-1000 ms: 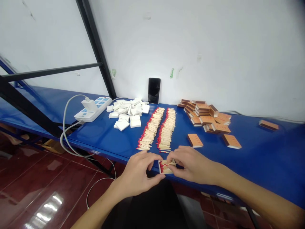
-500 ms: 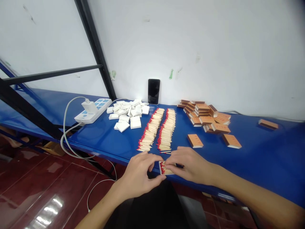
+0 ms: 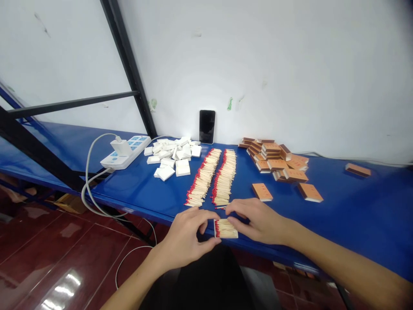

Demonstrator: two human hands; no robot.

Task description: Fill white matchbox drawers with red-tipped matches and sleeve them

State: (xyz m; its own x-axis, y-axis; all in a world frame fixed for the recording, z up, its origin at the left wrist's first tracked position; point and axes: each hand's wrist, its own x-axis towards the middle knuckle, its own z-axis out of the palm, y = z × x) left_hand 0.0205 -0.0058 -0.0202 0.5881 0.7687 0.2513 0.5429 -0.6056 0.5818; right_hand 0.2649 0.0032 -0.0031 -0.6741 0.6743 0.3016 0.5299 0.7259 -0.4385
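A small white matchbox tray (image 3: 226,235) filled with red-headed matches lies at the near edge of the blue table. My left hand (image 3: 190,234) holds its left end, with thumb and forefinger on opposite sides. Over the tray's far right corner is my right hand (image 3: 258,221), its thumb and forefinger apart and nothing visible between them. Just beyond the hands, two long rows of loose matches, a left row (image 3: 203,178) and a right row (image 3: 224,178), run away from me with red heads to the left.
White trays (image 3: 174,153) are heaped at left, beside a power strip (image 3: 127,153) with a plugged-in charger. A phone (image 3: 207,126) leans on the wall. Orange matchbox sleeves (image 3: 274,159) pile up at right, with a few lying apart. A black metal frame (image 3: 130,64) rises at left.
My right hand's fingers have lifted off the matches in the tray and drawn apart toward its far side, uncovering the matches. My left hand keeps its hold on the tray.
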